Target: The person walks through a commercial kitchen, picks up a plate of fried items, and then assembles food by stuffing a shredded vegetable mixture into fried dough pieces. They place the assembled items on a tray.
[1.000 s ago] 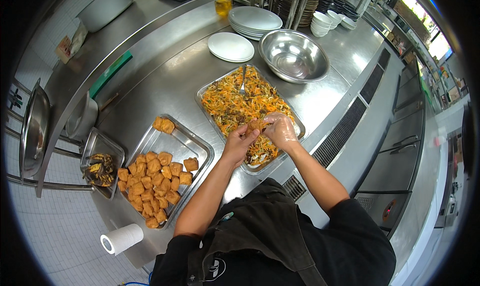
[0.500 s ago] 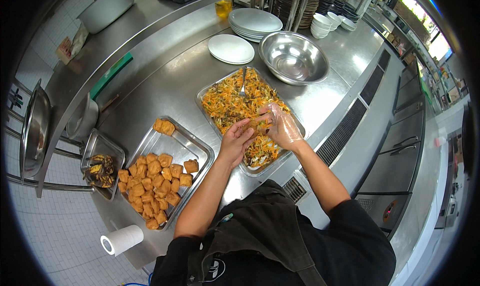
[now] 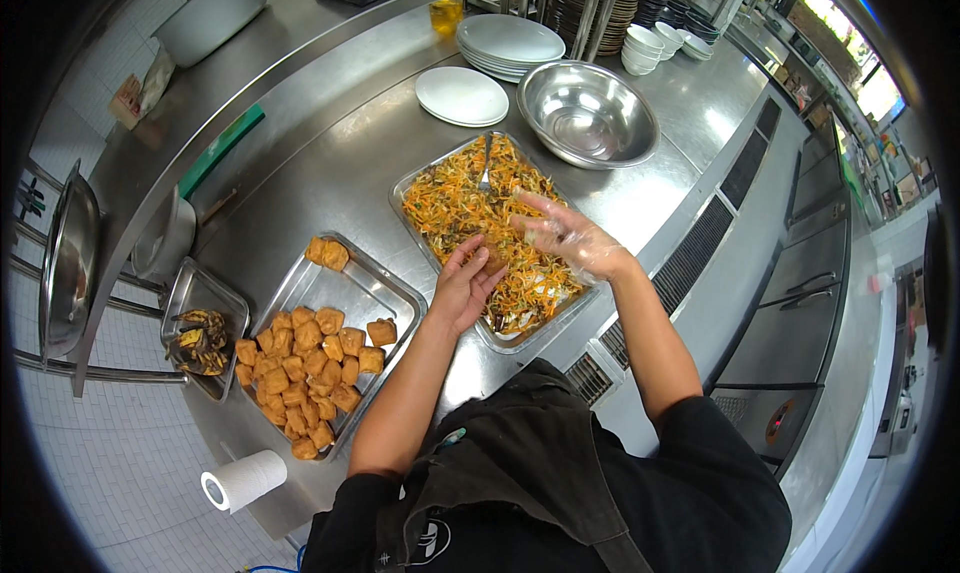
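My bare left hand [image 3: 466, 285] is curled around a brown fried tofu piece [image 3: 491, 257], mostly hidden by the fingers, over the near part of a metal tray [image 3: 398, 185]. Shredded vegetables [image 3: 455, 198], orange, pale green and dark, fill that tray, and a metal utensil [image 3: 487, 163] rests in them at the far end. My right hand [image 3: 575, 241], in a clear plastic glove, hovers above the tray's right side with its fingers stretched apart. Golden fried tofu cubes [image 3: 310, 368] lie heaped in a second metal tray [image 3: 392, 291] to the left.
Beyond the vegetables stand a large steel bowl [image 3: 588, 116], white plates [image 3: 462, 97] and white bowls [image 3: 642, 51]. A small tray with banana-like pieces [image 3: 197, 343] sits at the far left, near a paper roll [image 3: 244, 481]. A raised steel shelf [image 3: 240, 83] runs along the back.
My right hand has drawn away from the left hand, up and to the right, and its fingers have spread. The left hand has shifted slightly left, still holding the tofu piece.
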Motion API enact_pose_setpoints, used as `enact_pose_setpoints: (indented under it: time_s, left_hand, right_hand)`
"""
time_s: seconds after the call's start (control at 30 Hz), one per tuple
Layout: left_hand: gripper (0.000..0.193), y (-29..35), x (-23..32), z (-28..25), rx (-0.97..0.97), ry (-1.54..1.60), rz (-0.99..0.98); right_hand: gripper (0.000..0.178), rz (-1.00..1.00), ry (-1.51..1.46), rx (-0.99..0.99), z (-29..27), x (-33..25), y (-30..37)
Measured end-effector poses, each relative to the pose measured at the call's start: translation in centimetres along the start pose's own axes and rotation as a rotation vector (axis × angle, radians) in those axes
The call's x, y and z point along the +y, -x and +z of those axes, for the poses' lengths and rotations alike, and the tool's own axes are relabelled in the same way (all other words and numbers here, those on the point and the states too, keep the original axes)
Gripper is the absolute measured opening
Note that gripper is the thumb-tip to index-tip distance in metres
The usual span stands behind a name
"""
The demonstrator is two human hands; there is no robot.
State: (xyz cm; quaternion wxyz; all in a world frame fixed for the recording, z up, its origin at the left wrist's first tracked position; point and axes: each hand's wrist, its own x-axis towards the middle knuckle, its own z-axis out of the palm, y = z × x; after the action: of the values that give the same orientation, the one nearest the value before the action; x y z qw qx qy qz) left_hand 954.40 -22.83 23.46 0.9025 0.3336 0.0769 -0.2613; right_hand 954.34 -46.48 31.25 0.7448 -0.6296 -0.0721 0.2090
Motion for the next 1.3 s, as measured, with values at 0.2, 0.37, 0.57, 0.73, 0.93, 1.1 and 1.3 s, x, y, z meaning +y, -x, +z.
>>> enact_pose_setpoints:
  time_s: [0.2, 0.37, 0.57, 0.73, 0.93, 1.1, 1.3]
  left_hand:
    - [0.035, -0.1, 0.1, -0.2, -0.046, 0.112, -0.028]
    - [0.031, -0.3, 0.1, -0.5, -0.109, 0.137, -0.028]
    - [0.035, -0.2, -0.1, -0.3, -0.107, -0.008, 0.011]
    - [0.038, 0.1, 0.1, -0.3, -0.120, -0.155, 0.009]
    - [0.037, 0.1, 0.5, 0.0, -0.128, -0.247, -0.010]
    - [0.035, 0.8, 1.3, 1.4, -0.158, -0.197, -0.090]
    - [0.035, 0.8, 2.0, 1.4, -0.085, -0.130, -0.072]
  right_hand:
    - [0.080, 0.106, -0.657, 0.142, -1.3, 1.7, -0.2]
    - [0.069, 0.118, -0.646, 0.095, 0.0, 2.8, 0.4]
    - [0.032, 0.120, -0.213, 0.351, 3.1, 3.8, 0.0]
    - [0.012, -0.162, 0.646, 0.451, 4.6, 3.2, -0.2]
    - [0.019, -0.453, 1.167, 0.257, 4.0, 2.7, -0.9]
    - [0.022, -0.357, 1.135, 0.442, 3.4, 2.8, -1.5]
    - [0.025, -0.355, 0.812, 0.396, 4.3, 1.5, -1.5]
